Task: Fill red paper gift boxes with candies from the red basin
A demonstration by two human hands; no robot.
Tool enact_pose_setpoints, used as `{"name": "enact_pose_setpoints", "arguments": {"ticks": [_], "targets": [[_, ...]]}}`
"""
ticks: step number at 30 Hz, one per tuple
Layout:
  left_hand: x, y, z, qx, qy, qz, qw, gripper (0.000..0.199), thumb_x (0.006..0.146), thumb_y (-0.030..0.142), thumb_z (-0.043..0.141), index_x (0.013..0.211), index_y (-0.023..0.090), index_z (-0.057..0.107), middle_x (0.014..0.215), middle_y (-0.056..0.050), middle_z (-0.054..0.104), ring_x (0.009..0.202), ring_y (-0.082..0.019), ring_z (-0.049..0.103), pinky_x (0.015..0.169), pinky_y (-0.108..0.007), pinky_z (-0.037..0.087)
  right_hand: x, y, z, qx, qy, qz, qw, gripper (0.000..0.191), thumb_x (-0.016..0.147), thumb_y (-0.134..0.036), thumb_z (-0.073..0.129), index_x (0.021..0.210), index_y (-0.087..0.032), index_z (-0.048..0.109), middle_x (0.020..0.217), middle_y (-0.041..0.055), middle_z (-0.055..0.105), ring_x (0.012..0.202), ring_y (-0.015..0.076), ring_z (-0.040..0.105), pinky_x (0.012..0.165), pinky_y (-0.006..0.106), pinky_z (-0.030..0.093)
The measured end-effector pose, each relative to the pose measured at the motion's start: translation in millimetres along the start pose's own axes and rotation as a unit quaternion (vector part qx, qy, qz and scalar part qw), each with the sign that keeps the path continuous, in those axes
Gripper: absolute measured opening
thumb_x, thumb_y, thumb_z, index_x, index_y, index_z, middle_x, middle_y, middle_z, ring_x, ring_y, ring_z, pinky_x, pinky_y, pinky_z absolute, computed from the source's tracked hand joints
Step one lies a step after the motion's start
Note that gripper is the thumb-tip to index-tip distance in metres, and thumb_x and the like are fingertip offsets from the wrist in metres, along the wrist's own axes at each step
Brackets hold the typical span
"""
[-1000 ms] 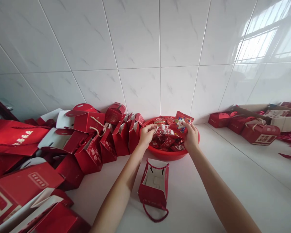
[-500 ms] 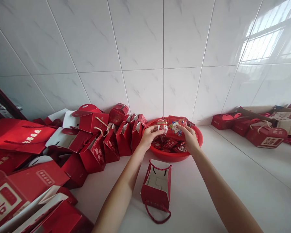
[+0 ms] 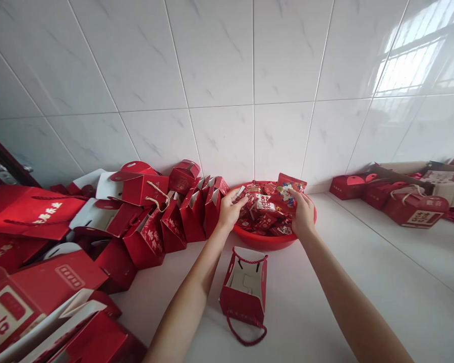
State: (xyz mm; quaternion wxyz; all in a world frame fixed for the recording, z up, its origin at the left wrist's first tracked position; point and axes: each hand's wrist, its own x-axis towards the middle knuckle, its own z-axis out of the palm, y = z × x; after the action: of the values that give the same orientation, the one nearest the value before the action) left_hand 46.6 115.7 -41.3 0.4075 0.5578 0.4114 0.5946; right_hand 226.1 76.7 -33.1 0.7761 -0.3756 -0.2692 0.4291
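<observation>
While right fingers (image 3: 301, 199) hold 1 packet (image 3: 285, 189), bags (image 3: 240, 305) gape.

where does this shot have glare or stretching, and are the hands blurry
Head view: bright window-like glare on the tiled wall at upper right; head view: apparent wide-angle stretching in the red carton at lower left; head view: left hand and right hand look reasonably sharp.

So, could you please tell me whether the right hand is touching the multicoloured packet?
Touching: the head view shows the right hand gripping the multicoloured packet by its side.
</observation>
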Motion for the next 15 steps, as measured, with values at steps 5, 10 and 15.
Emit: {"name": "enact_pose_setpoints", "arguments": {"ticks": [5,10,15], "targets": [[1.4,8.4,-9.9,0.248,-0.028,0.134,0.959,0.047,0.067,-0.004,0.057,0.107,0.017,0.072,0.117,-0.01,0.07,0.117,-0.025,0.062,0.108,-0.039,0.045,-0.3,-1.1,0.3,0.011,-0.002,0.004,1.0,0.015,0.062,-0.033,0.077,0.066,-0.021,0.068,0.071,-0.0003,0.072,0.07,0.0189,0.069,0.062,0.029,0.057],[-5.9,26.2,-15.3,0.323,-0.135,0.155,0.924,0.038,0.074,0.001,0.05,0.094,0.019,0.078,0.099,-0.006,0.074,0.091,-0.019,0.069,0.085,-0.03,0.054,0.6,-0.9,-0.2,0.004,0.002,0.012,1.0,0.014,0.062,-0.032,0.077,0.067,-0.021,0.07,0.07,-0.0005,0.072,0.07,0.0188,0.069,0.062,0.028,0.056],[-13.6,25.9,-10.7,0.416,-0.312,0.062,0.852,0.035,0.071,0.007,0.053,0.084,0.023,0.081,0.088,-0.003,0.079,0.084,-0.021,0.071,0.081,-0.029,0.05,1.5,0.5,-0.7,0.003,-0.008,0.01,1.0,0.015,0.061,-0.033,0.077,0.069,-0.021,0.072,0.075,0.0007,0.074,0.075,0.0212,0.07,0.061,0.029,0.057]]}}
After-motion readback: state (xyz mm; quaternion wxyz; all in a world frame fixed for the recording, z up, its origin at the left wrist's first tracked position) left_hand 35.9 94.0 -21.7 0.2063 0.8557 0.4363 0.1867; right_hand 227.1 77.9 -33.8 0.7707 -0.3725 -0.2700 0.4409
